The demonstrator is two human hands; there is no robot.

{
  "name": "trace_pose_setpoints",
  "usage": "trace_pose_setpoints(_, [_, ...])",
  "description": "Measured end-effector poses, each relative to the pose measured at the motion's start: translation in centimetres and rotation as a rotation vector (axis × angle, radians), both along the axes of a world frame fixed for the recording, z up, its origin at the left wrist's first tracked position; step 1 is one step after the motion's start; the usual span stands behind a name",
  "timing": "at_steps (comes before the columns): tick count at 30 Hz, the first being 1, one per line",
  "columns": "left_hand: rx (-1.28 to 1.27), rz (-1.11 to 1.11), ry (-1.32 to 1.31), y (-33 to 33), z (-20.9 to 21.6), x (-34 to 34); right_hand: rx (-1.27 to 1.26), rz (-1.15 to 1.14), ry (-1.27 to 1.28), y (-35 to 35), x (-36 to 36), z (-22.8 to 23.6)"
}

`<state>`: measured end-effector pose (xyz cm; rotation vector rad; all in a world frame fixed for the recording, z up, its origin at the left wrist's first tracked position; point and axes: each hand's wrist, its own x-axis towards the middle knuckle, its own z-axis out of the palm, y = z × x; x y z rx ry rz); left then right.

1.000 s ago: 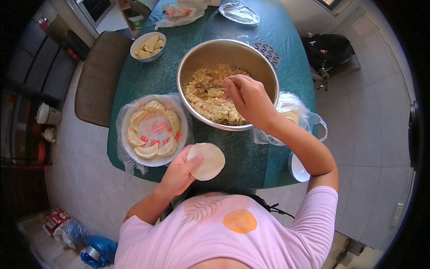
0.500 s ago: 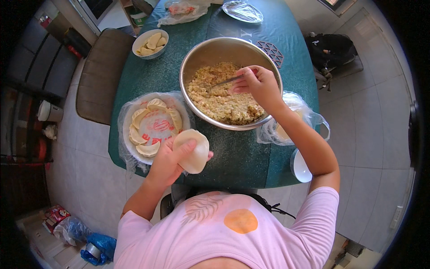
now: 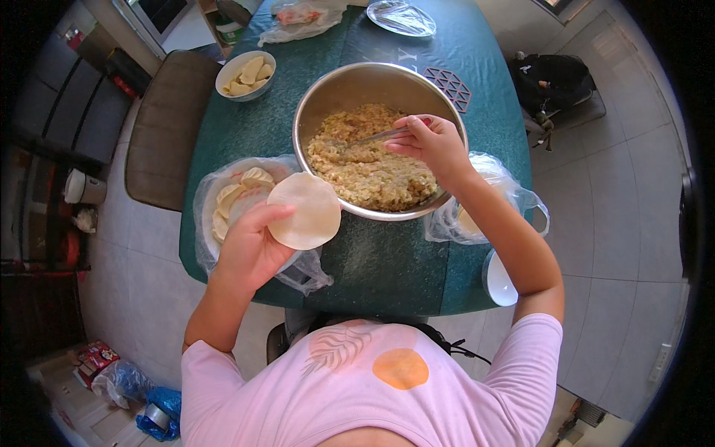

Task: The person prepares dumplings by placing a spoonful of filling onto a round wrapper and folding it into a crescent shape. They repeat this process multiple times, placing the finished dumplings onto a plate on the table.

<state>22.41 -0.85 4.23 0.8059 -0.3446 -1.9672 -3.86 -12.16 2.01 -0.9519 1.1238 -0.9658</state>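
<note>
A round, flat dumpling wrapper point(image 3: 307, 212) is pinched by its left edge in my left hand point(image 3: 253, 249), thumb on top. It is held up beside the near left rim of a large steel bowl point(image 3: 304, 149). Chopped, pale yellow-green filling point(image 3: 372, 167) covers the bowl's bottom. Over that bowl, my right hand point(image 3: 433, 147) is closed on the handle of a thin metal utensil point(image 3: 383, 135), whose tip is in the filling; its kind is hidden. Behind my left hand, several folded dumplings point(image 3: 229, 195) lie in a plastic-lined round dish point(image 3: 205, 186), partly covered by the hand and wrapper.
A white bowl of dumplings point(image 3: 246, 75) stands far left. Right of the steel bowl are a clear plastic bag point(image 3: 484, 216) with round wrappers and a small white bowl point(image 3: 500, 279) at the table edge. Behind are a lattice trivet point(image 3: 449, 89) and a film-covered plate point(image 3: 402, 18).
My left hand has moved up and slightly left, raising the wrapper and turning it flat toward view, now over part of the dumpling dish. The right hand has hardly moved.
</note>
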Motion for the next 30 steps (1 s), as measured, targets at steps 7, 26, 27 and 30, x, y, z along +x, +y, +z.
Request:
trace_pose_setpoints(7, [-0.067, -0.088, -0.058, -0.4, 0.2, -0.1, 0.007, -0.023, -0.045, -0.1, 0.4, 0.1])
trace_pose_setpoints(26, [0.0, -0.097, -0.058, -2.9, 1.6, -2.8, -0.093, -0.256, -0.085, 0.6, -8.2, 5.2])
trace_pose_setpoints(27, [0.002, -0.083, -0.071, -3.1, 1.9, -3.2, -0.114, -0.266, -0.017, 0.8, -8.7, 5.4])
trace_pose_setpoints(30, [-0.014, -0.132, 0.084, -4.5, 0.5, -3.9, -0.109, -0.289, -0.035, 1.3, -9.4, 6.4])
